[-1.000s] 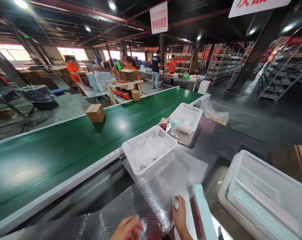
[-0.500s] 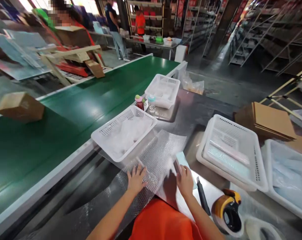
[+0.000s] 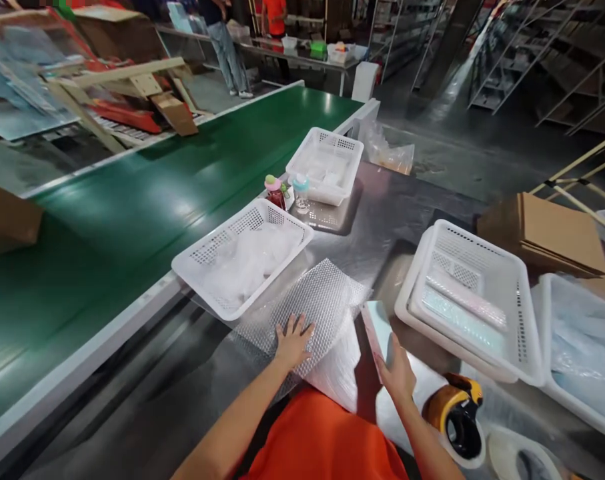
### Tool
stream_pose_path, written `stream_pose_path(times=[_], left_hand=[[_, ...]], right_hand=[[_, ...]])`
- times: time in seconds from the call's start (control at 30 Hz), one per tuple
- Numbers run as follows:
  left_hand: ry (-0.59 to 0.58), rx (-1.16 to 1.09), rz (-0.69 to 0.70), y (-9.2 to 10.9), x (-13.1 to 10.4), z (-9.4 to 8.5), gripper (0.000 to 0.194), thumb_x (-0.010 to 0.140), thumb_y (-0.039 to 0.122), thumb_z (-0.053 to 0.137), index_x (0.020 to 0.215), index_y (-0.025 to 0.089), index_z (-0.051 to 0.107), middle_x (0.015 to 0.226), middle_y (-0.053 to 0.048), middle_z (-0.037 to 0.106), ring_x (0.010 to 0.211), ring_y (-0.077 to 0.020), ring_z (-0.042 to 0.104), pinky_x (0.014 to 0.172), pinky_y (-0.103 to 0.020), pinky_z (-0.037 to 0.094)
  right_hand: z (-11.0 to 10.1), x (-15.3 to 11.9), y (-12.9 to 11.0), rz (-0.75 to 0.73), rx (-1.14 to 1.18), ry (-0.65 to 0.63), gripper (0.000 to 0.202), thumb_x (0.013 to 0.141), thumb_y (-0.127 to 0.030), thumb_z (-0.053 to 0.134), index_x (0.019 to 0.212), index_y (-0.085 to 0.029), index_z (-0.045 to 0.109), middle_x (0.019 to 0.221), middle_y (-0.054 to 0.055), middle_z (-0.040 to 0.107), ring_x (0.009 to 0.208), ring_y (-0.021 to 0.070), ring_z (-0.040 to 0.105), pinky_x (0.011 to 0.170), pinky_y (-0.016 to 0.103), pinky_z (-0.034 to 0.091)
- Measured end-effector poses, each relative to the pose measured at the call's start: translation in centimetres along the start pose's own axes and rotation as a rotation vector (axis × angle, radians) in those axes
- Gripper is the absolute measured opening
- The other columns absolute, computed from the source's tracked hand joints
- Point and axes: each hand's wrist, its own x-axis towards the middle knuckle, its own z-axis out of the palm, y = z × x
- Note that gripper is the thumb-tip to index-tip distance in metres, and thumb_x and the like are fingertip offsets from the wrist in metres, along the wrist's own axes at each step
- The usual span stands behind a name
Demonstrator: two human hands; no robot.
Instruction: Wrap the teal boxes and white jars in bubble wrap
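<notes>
A sheet of bubble wrap [image 3: 327, 300] lies on the metal table. My left hand [image 3: 293, 343] rests on it with the fingers spread. To its right, my right hand [image 3: 398, 373] grips a slim light-blue and pink box [image 3: 379, 333], held tilted just off the sheet's right edge. A tape dispenser [image 3: 455, 417] sits to the right of my right forearm, with a roll of tape [image 3: 519, 457] beside it.
White baskets stand ahead: one with clear plastic bags [image 3: 242, 260], another farther back [image 3: 326, 163], and stacked ones [image 3: 475, 300] at right. Two small bottles [image 3: 301, 193] stand between the first two. A green conveyor belt [image 3: 147, 207] runs along the left, carrying a carton [image 3: 7, 217].
My right hand has lifted the box and turned it, bringing it toward the right. My left hand has slid right and forward over the bubble wrap. The carton on the belt sits farther left in view.
</notes>
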Motion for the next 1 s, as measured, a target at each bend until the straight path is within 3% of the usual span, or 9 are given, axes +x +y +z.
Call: stream_pose_path(times=[0.17,0.27,0.33,0.43,0.53,0.7,0.83,1.0], left_hand=[[0.034,-0.015,0.081,2.5,1.1,-0.5,0.089,0.076,0.043,0.069,0.152,0.035,0.024,0.164,-0.010,0.005,0.148,-0.0426,0.003,0.108,-0.075,0.011],[0.103,-0.034,0.073,3.4,1.1,-0.8,0.097,0.072,0.042,0.073,0.153,0.028,0.022,0.163,-0.013,0.004,0.148,-0.0401,0.007,0.114,-0.066,0.013],[0.177,-0.040,0.093,2.9,0.6,-0.7,0.094,0.075,0.043,0.069,0.153,0.023,0.020,0.163,-0.013,0.004,0.149,-0.0353,0.006,0.118,-0.058,0.010],[0.250,-0.023,-0.011,1.0,-0.3,-0.2,0.087,0.080,0.042,0.063,0.154,0.021,0.021,0.163,-0.012,0.003,0.149,-0.0349,-0.001,0.118,-0.059,0.002],[0.137,-0.062,-0.194,-0.7,-0.8,0.5,0.087,0.080,0.045,0.062,0.154,0.027,0.018,0.163,-0.008,-0.001,0.148,-0.0419,-0.004,0.110,-0.073,0.004],[0.004,-0.136,-0.195,-1.7,-0.3,1.2,0.092,0.083,0.046,0.056,0.154,0.030,0.000,0.161,-0.004,-0.017,0.146,-0.0408,-0.016,0.107,-0.076,0.003],[-0.116,-0.208,-0.169,-2.1,0.2,1.1,0.096,0.082,0.049,0.054,0.152,0.028,-0.008,0.157,-0.006,-0.026,0.142,-0.0412,-0.026,0.105,-0.076,-0.005],[-0.128,-0.231,-0.161,-2.5,0.6,1.3,0.098,0.081,0.050,0.055,0.151,0.029,-0.011,0.156,-0.006,-0.028,0.140,-0.0414,-0.030,0.104,-0.076,-0.010]], right_hand=[[-4.0,-1.3,2.4,-0.095,0.060,0.193,0.070,0.086,-0.061,0.045,0.145,-0.023,0.039,0.118,0.013,0.062,0.105,0.0328,0.062,0.076,0.042,0.053],[-5.5,-1.2,1.4,-0.207,0.064,0.247,0.066,0.086,-0.056,0.048,0.145,-0.027,0.039,0.116,0.011,0.061,0.104,0.0306,0.061,0.076,0.041,0.053],[-5.5,-0.5,-0.1,-0.262,0.076,0.239,0.065,0.087,-0.054,0.049,0.146,-0.028,0.038,0.115,0.010,0.061,0.103,0.0294,0.061,0.076,0.039,0.053],[-4.2,1.2,-3.0,-0.346,0.086,0.208,0.064,0.088,-0.051,0.049,0.146,-0.026,0.038,0.112,0.010,0.061,0.100,0.0283,0.060,0.076,0.037,0.052],[-2.0,2.9,-6.1,-0.406,0.067,0.167,0.062,0.090,-0.049,0.048,0.146,-0.025,0.040,0.108,0.010,0.061,0.097,0.0282,0.060,0.075,0.036,0.051],[1.8,5.0,-10.5,-0.443,0.002,0.111,0.058,0.091,-0.044,0.045,0.145,-0.022,0.041,0.106,0.012,0.060,0.095,0.0274,0.057,0.076,0.036,0.048],[3.5,6.0,-12.1,-0.529,-0.075,0.076,0.056,0.092,-0.040,0.046,0.145,-0.021,0.042,0.110,0.014,0.059,0.096,0.0271,0.056,0.080,0.036,0.046],[4.6,6.8,-11.9,-0.541,-0.121,0.070,0.055,0.092,-0.039,0.047,0.145,-0.023,0.043,0.113,0.014,0.059,0.097,0.0273,0.056,0.079,0.037,0.046]])
